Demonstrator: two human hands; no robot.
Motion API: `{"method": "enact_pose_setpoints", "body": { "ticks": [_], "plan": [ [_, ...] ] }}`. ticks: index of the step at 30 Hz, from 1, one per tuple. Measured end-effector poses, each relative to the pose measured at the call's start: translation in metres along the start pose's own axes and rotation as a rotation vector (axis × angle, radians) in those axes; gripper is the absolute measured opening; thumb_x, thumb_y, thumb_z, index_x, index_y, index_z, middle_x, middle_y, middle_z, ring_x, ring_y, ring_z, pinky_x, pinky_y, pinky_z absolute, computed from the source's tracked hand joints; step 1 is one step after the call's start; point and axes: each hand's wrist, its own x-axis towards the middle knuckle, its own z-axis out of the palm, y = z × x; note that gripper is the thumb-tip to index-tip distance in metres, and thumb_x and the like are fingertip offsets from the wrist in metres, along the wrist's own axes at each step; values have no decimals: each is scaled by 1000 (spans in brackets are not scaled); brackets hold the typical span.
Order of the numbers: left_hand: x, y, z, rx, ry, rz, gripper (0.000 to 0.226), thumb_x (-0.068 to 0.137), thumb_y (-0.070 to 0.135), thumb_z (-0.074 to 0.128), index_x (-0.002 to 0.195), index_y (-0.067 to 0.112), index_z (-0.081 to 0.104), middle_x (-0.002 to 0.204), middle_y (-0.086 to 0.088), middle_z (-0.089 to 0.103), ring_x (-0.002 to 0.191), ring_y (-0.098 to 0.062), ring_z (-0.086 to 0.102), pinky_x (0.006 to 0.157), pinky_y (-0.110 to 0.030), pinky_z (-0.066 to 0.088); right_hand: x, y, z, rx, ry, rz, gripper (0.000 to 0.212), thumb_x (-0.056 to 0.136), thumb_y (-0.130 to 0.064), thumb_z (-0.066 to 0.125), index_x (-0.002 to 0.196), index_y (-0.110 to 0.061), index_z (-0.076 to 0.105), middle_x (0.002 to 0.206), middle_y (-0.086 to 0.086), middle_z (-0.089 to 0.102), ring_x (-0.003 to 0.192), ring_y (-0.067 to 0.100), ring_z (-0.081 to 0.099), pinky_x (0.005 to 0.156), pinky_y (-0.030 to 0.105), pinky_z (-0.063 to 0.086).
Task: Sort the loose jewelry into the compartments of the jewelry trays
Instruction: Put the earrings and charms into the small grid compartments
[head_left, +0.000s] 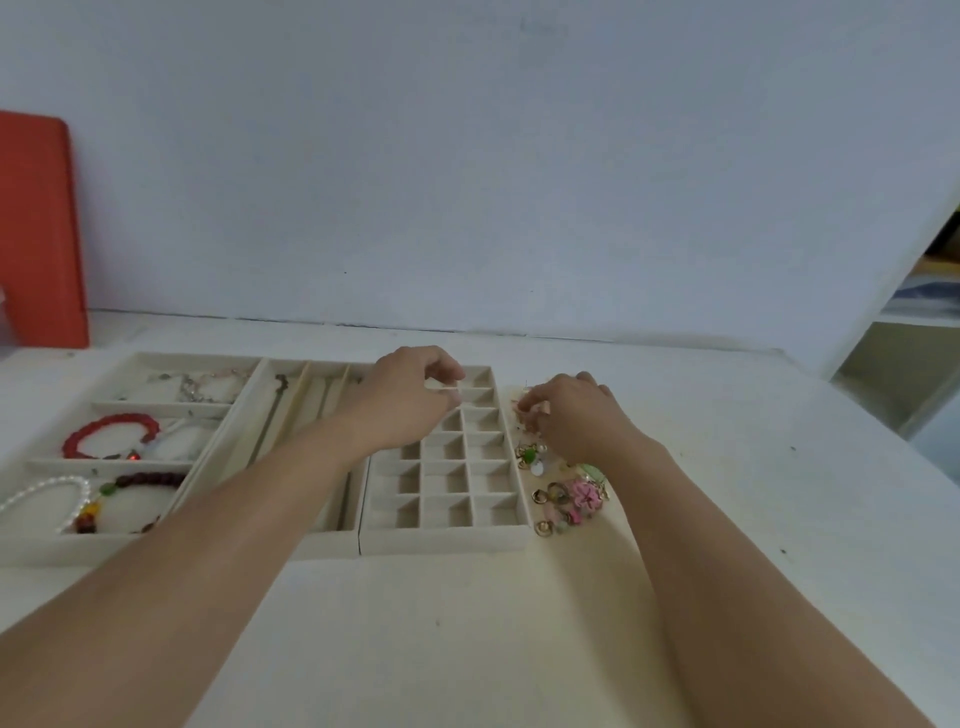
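Note:
Three beige jewelry trays stand side by side. My left hand (415, 400) hovers over the far compartments of the small-grid tray (447, 538), its fingertips drawn together; whether they hold anything is too small to see. Just right of that tray, my right hand (574, 418) reaches into the far end of the loose jewelry pile (569, 499), pinching a small pinkish piece (525, 408). The pile holds a pink flower earring (587, 496), a green bead piece (529, 457) and gold rings. The grid compartments I can see look empty.
The left tray (130, 543) holds a red bracelet (111, 431), a pearl bracelet (47, 493), a dark bead bracelet (150, 478) and a silver chain (205, 387). The long-slot tray (291, 410) lies in the middle. An orange board (36, 228) leans on the wall.

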Motion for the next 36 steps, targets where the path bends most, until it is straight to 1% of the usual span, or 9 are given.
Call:
{"method": "enact_pose_setpoints", "body": {
  "ticks": [4, 11, 15, 19, 21, 26, 29, 34, 36],
  "plan": [
    [-2, -2, 3, -64, 41, -4, 15, 92, 25, 70, 105, 32, 69, 109, 21, 66, 102, 2, 56, 78, -9, 35, 22, -10, -10, -122, -26, -2, 19, 97, -31, 60, 110, -34, 74, 112, -6, 67, 119, 21, 46, 96, 37, 35],
    [-14, -15, 0, -189, 107, -33, 14, 90, 27, 73, 91, 41, 69, 100, 30, 66, 98, 22, 54, 82, -9, 38, 25, -19, -9, -177, 13, 67, 17, 97, -39, 61, 104, -30, 74, 100, -1, 70, 113, 19, 51, 95, 36, 34],
    [-24, -24, -12, -152, 104, -55, 15, 89, 23, 74, 92, 37, 70, 102, 24, 68, 101, 9, 60, 85, -13, 41, 21, -23, -8, -261, 11, 51, 16, 98, -29, 57, 105, -24, 71, 102, -2, 69, 107, 20, 56, 92, 36, 34],
    [-25, -14, -24, -99, 130, -21, 12, 89, 25, 74, 90, 35, 69, 98, 23, 68, 95, 11, 58, 73, -5, 37, 23, -24, -11, -282, 13, 49, 17, 94, -19, 58, 108, -21, 68, 103, -1, 68, 103, 21, 60, 94, 36, 34],
    [-27, -6, -28, -104, 148, 4, 11, 89, 26, 74, 93, 35, 69, 100, 23, 66, 99, 5, 58, 77, -9, 37, 23, -27, -13, -280, 13, 40, 19, 92, -16, 59, 108, -21, 68, 104, -2, 68, 103, 21, 60, 96, 36, 34],
    [-29, 3, -27, -106, 172, 51, 13, 90, 23, 72, 96, 35, 69, 97, 27, 64, 98, 8, 55, 76, -9, 35, 23, -25, -10, -274, 24, 33, 23, 91, -13, 57, 111, -20, 67, 105, -1, 69, 102, 22, 62, 95, 37, 34],
    [-28, 5, -27, -90, 161, 55, 14, 92, 22, 70, 98, 35, 69, 103, 23, 67, 107, 0, 57, 87, -20, 38, 24, -25, -10, -258, 21, 34, 23, 90, -11, 57, 110, -19, 66, 103, -2, 69, 100, 22, 62, 95, 37, 34],
    [-25, -10, -25, -92, 158, 10, 14, 92, 23, 70, 89, 37, 68, 99, 25, 67, 98, 11, 57, 77, -13, 39, 28, -23, -11, -246, 15, 51, 19, 88, -14, 63, 105, -22, 69, 98, -5, 71, 96, 19, 63, 93, 35, 35],
    [-23, -18, -23, -114, 164, -10, 12, 92, 23, 71, 91, 35, 70, 98, 24, 68, 98, 11, 58, 78, -13, 39, 30, -22, -10, -246, 17, 70, 18, 87, -14, 64, 102, -23, 70, 91, -5, 71, 93, 18, 63, 92, 35, 35]
  ]
}}
